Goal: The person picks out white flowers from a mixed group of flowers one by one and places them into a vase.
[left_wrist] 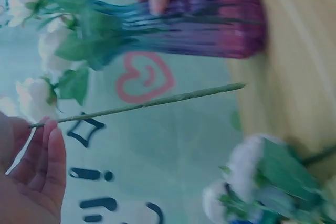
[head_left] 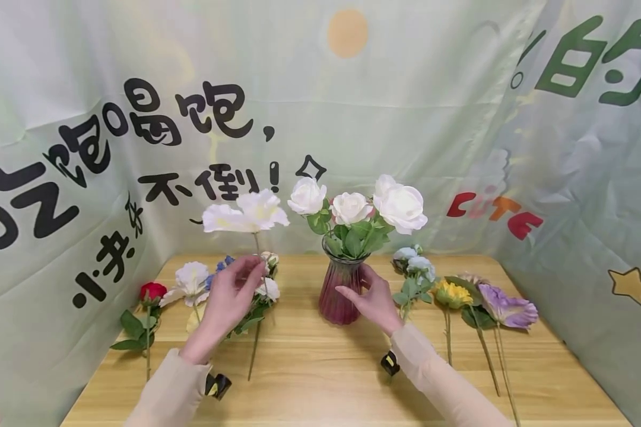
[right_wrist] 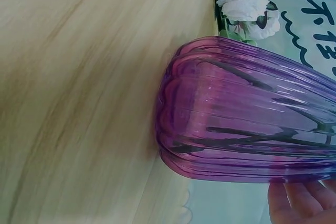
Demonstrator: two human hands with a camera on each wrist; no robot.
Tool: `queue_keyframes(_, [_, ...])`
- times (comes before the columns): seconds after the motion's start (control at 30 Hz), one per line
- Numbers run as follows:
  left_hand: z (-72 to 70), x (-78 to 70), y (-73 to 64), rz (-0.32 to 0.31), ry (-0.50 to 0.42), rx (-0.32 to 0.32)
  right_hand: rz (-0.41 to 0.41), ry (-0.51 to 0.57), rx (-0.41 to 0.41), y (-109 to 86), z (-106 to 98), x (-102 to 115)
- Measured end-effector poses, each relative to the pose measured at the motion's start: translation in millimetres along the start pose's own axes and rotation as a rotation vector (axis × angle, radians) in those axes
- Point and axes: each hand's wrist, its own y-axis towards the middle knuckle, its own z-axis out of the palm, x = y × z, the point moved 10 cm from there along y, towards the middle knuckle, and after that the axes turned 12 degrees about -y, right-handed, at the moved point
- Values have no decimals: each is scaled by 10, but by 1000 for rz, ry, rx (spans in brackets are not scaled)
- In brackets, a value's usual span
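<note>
My left hand pinches the thin green stem of a white artificial flower with wide ruffled petals. In the left wrist view this stem slants out from the fingertips, its lower end free, beside the vase. A ribbed glass vase, purple-pink below and bluish grey at the neck, stands upright on the table. White roses with green leaves fill its mouth, and their stems show through the glass. My right hand holds the vase by its right side, thumb across the front.
On the wooden table's left lie a red rose, another ruffled white flower and smaller blooms. To the right are pale blue flowers, a yellow flower and a purple flower. Printed cloth encloses the table.
</note>
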Motion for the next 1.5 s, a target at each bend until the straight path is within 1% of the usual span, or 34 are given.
queue_keyframes(0.2, [48, -328, 233, 74, -78, -108, -17, -28, -8, 3, -2, 2])
queue_keyframes(0.23, [55, -375, 268, 79, -90, -123, -20, -32, -7, 5, 0, 4])
queue_keyframes(0.37, [89, -562, 400, 148, -148, -168, -38, -39, -7, 10, 8, 18])
queue_keyframes(0.53, [107, -751, 519, 220, -217, -223, -42, -47, -11, -3, 11, 18])
queue_keyframes(0.63, [131, -816, 566, 237, -252, -252, -36, -44, -10, -12, 19, 9])
queue_keyframes(0.7, [163, -832, 588, 240, -257, -257, -36, -36, -10, -16, 24, 9])
queue_keyframes(0.8, [240, -818, 605, 233, -230, -239, -48, -22, -15, -17, 22, 20])
queue_keyframes(0.97, [402, -725, 615, 208, -159, -177, -52, -17, -23, -15, 10, 22])
queue_keyframes(1.2, [621, -557, 585, 134, -71, -86, -70, -44, -38, -11, -11, 31])
queue_keyframes(1.33, [710, -528, 559, 144, -45, -59, -77, -64, -43, -12, -17, 43])
queue_keyframes(1.43, [752, -522, 551, 156, -53, -49, -87, -76, -44, -13, -20, 61])
queue_keyframes(1.5, [779, -512, 553, 147, -60, -41, -96, -85, -49, -14, -26, 75])
